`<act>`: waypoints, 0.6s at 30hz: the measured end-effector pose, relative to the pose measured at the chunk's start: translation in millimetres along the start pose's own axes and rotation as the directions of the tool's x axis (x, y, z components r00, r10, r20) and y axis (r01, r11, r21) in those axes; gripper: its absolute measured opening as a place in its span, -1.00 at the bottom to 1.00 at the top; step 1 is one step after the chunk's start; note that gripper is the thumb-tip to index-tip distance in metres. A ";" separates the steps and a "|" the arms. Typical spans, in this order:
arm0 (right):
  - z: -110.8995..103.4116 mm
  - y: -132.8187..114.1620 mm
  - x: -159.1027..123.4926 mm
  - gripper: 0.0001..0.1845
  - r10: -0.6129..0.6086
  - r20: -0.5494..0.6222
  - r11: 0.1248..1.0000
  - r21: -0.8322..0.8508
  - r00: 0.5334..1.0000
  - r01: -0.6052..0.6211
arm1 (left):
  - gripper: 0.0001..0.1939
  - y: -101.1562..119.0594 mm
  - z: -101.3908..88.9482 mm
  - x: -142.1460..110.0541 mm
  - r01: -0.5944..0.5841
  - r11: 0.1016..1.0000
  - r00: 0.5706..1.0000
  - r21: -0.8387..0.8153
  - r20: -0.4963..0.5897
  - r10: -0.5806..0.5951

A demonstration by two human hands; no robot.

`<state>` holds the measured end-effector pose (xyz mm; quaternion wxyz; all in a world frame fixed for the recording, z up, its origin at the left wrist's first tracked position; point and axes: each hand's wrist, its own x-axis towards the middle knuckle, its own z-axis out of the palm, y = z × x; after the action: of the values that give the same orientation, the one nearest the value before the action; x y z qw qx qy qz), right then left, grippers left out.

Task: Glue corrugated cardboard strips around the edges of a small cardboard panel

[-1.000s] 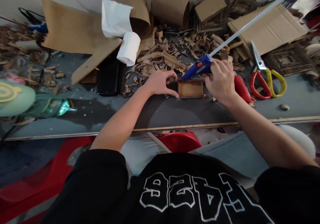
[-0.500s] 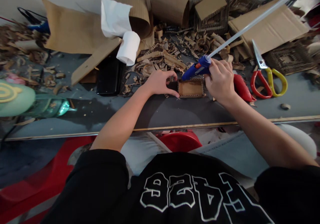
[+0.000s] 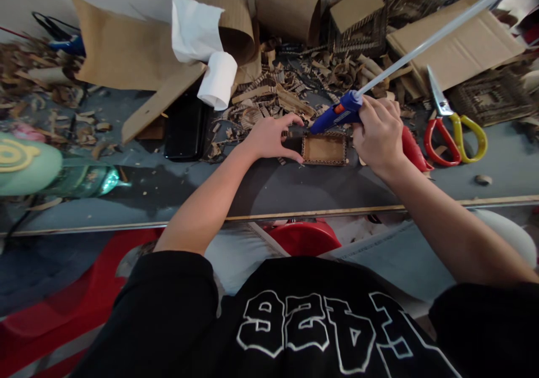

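A small rectangular cardboard tray (image 3: 324,149) with corrugated edges lies flat on the grey table. My left hand (image 3: 272,137) is at its left end, thumb and index finger spread in a C shape, the thumb tip at the near left corner. Whether the thumb presses on the tray I cannot tell. In my right hand (image 3: 379,133) is a blue glue gun (image 3: 337,113), gripped by its handle and pointing down and left. Its nozzle is close to the tray's far left corner. A long translucent glue stick (image 3: 415,52) sticks out of its back.
Red-and-yellow scissors (image 3: 452,131) and a red-handled tool (image 3: 414,150) lie at right. Cardboard scraps (image 3: 278,94) cover the back, beside cardboard rolls (image 3: 287,8) and a paper roll (image 3: 218,81). A black phone (image 3: 184,128) and a green bottle (image 3: 84,177) are at left.
The glue gun and my right hand have shifted slightly right relative to the tray. My left index finger has straightened and lifted a little from the tray's corner.
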<state>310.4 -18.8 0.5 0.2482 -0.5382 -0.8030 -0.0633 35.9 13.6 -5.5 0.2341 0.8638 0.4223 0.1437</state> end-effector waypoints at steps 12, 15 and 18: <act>-5.4 0.2 -3.7 -0.42 -0.016 -0.024 1.000 -0.024 1.000 0.015 | -0.09 -1.1 0.6 -1.5 -0.079 0.997 0.997 -0.017 0.024 0.080; -6.6 -0.9 -3.6 -0.42 0.004 -0.001 1.000 -0.022 1.000 -0.004 | -0.16 -0.7 1.1 -1.7 -0.093 0.996 0.995 -0.012 0.026 0.093; -9.3 -2.7 -3.5 -0.46 -0.013 -0.018 0.999 -0.031 1.000 0.012 | -0.19 -0.5 1.5 -1.3 -0.101 0.995 0.995 -0.007 0.021 0.101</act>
<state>312.0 -26.2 7.4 0.2467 -0.5362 -0.8031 -0.0819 35.4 12.5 -7.1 0.2338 0.8849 0.3750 0.1473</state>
